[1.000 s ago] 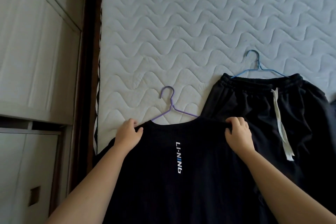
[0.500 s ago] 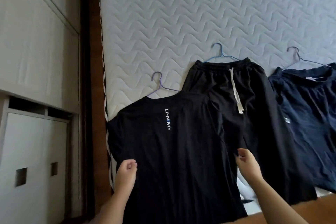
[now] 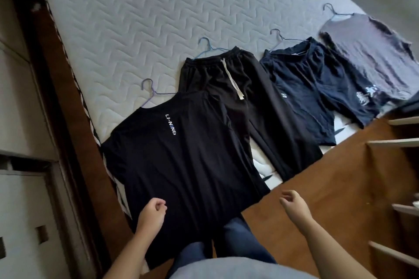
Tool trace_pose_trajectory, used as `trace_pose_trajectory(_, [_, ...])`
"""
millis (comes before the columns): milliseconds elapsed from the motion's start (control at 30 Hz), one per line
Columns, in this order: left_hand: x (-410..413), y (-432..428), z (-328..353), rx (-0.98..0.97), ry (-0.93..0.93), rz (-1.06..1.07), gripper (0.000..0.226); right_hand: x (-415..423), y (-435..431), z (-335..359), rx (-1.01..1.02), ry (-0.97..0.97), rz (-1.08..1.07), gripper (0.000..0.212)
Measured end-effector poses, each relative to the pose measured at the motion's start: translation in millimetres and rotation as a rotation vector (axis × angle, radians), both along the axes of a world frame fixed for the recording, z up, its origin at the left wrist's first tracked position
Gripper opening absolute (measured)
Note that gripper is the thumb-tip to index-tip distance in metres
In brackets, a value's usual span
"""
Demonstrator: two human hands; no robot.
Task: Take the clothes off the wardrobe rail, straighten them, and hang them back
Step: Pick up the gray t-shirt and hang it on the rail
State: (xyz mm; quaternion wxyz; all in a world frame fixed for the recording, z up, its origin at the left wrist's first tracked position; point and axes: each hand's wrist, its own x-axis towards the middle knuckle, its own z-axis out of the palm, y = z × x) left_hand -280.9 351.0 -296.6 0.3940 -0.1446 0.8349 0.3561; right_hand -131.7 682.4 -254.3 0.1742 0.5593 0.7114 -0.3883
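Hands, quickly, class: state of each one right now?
Left hand: fingers curled over the black T-shirt, grip cannot be told.
Right hand: loosely curled, holding nothing.

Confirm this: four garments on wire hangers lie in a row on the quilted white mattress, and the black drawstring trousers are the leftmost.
Wrong on one point. The head view shows the black T-shirt with white LI-NING lettering leftmost; the black drawstring trousers lie second from the left. Four garments on wire hangers do lie in a row on the quilted white mattress.
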Motion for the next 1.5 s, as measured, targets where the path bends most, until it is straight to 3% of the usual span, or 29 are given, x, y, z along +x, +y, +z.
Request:
trace_pose_trajectory(200, [7,-13,7,-0.064,0.047,-0.097,0.012,70,1,13,0.046,0.030,-0.151,0.027])
trace_pose_trajectory(400, [32,31,24,-0.031,0.073,-0.111,0.015,138,-7,0,0.016,-0.037,-0.370,0.030])
trace_pose_trajectory(667, [95,122,38,-0.045,0.073,-0.334,0.017,192,31,12,-0.074,0.141,-0.282,0.027])
trace_pose_trajectory(800, [131,186,44,-0.041,0.109,-0.351,0.018,276,81,14,-0.037,0.170,-0.408,0.025])
trace_pose_trajectory(933, [188,272,46,0.005,0.105,-0.376,0.017,391,126,3,-0.040,0.073,-0.637,0.024])
trace_pose_trajectory(1067, [249,362,42,0.033,0.087,-0.615,0.018,492,158,-24,-0.082,-0.031,-0.837,0.025])
trace_pose_trajectory(1200, [273,432,46,-0.034,0.245,-1.042,0.017,525,172,-39,-0.157,-0.100,-0.966,0.019])
trace_pose_trajectory(1367, [246,487,23,-0.077,0.180,-0.847,0.016,501,218,-57,-0.202,-0.116,-0.940,0.022])
trace_pose_trajectory(1500, [204,531,-5,-0.140,0.077,-0.630,0.014,466,307,-64,-0.195,-0.106,-0.812,0.024])
